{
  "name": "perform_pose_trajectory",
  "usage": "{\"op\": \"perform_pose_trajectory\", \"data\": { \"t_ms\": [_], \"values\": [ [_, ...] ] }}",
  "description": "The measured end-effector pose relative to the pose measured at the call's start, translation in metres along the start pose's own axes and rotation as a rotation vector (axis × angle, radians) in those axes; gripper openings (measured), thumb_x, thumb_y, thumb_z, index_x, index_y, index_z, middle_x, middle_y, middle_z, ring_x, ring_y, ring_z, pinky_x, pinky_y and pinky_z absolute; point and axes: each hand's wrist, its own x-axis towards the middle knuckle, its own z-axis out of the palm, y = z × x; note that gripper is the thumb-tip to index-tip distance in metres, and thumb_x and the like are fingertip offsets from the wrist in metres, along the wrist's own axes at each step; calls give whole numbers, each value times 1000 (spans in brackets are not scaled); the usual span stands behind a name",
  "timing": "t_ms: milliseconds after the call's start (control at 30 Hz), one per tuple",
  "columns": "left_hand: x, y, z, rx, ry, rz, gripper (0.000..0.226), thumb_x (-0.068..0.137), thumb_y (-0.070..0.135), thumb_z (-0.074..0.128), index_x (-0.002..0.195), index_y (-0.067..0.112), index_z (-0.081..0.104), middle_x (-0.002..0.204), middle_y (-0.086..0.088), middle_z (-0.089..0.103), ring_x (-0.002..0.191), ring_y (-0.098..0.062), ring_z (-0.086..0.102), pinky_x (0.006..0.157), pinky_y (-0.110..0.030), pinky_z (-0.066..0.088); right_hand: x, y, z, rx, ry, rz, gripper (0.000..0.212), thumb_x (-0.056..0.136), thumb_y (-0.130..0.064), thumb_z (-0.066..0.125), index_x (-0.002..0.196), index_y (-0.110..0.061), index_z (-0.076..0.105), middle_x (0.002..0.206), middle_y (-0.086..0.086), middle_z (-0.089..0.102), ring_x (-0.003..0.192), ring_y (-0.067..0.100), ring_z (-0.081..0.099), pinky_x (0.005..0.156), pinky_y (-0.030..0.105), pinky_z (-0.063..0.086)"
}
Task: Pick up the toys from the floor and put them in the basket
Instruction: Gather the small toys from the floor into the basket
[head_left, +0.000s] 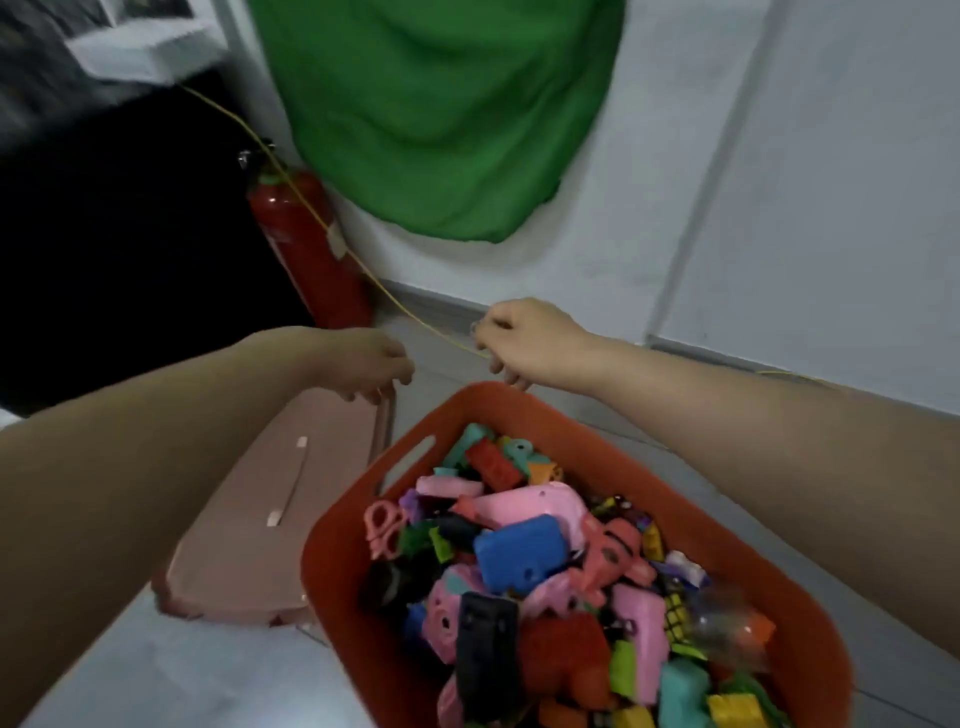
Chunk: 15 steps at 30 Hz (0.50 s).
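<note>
An orange plastic basket (524, 410) stands on the floor in front of me, heaped with several colourful toys, among them a blue block (519, 558), pink pieces and a black piece. My left hand (366, 366) reaches past the basket's far left corner, fingers loosely curled down and touching the far edge of a flat pink lid (260, 530). My right hand (524, 340) hovers just beyond the basket's far rim with its fingers bent inward. Motion blur hides whether it holds anything.
A red fire extinguisher (306, 249) leans at the wall behind the lid. A thin yellow cable (395, 306) runs along the wall base past both hands. Green cloth (441, 119) hangs on the white wall. Dark furniture (119, 234) stands at the left.
</note>
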Motion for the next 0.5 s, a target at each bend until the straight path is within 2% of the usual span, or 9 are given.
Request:
{"op": "perform_pose_trajectory", "data": {
  "t_ms": [100, 167, 233, 300, 367, 433, 500],
  "values": [
    [-5, -56, -5, 12, -80, -101, 26, 102, 29, 41, 112, 15, 60, 112, -10, 66, 95, -25, 66, 84, -36, 51, 14, -36, 25, -297, -127, -138, 32, 99, -34, 46, 94, -8, 65, 91, 6, 69, 85, 26, 63, 71, 33, 49],
    [4, -83, -7, 42, -158, -145, 27, 101, 29, 44, 118, 15, 60, 110, -7, 67, 97, -24, 68, 81, -33, 52, 22, -47, 40, -431, -178, -164, 33, 100, -37, 44, 88, -12, 63, 93, 6, 65, 91, 26, 60, 70, 31, 41],
    [20, -99, -10, 35, -234, -161, 26, 99, 30, 47, 118, 18, 60, 105, -4, 68, 96, -21, 70, 76, -29, 54, 34, -51, 61, -482, -225, -136, 37, 101, -37, 42, 91, -10, 65, 97, 7, 65, 94, 26, 60, 72, 30, 42],
    [37, -104, -8, 6, -295, -139, 25, 98, 29, 50, 120, 18, 59, 107, -4, 68, 95, -20, 70, 81, -32, 57, 44, -48, 85, -476, -256, -107, 41, 101, -36, 40, 92, -6, 67, 97, 12, 70, 91, 29, 64, 78, 34, 51],
    [53, -100, 0, -15, -346, -71, 28, 97, 22, 54, 123, 12, 61, 115, -10, 68, 101, -24, 70, 90, -37, 56, 47, -42, 103, -476, -221, -95, 45, 101, -38, 38, 84, -8, 66, 96, 17, 71, 90, 32, 67, 80, 38, 53],
    [74, -100, 13, -71, -415, -17, 29, 96, 15, 57, 124, 7, 62, 121, -17, 67, 106, -30, 69, 94, -41, 54, 47, -35, 115, -525, -146, -78, 47, 101, -45, 32, 76, -17, 60, 97, 16, 72, 91, 33, 67, 80, 37, 53],
    [88, -93, 31, -99, -510, 15, 30, 97, 12, 56, 127, 5, 58, 127, -22, 63, 102, -32, 68, 92, -41, 54, 36, -29, 113, -662, -56, -127, 53, 101, -52, 29, 65, -17, 46, 93, 16, 70, 91, 34, 66, 71, 33, 44]
  ]
}}
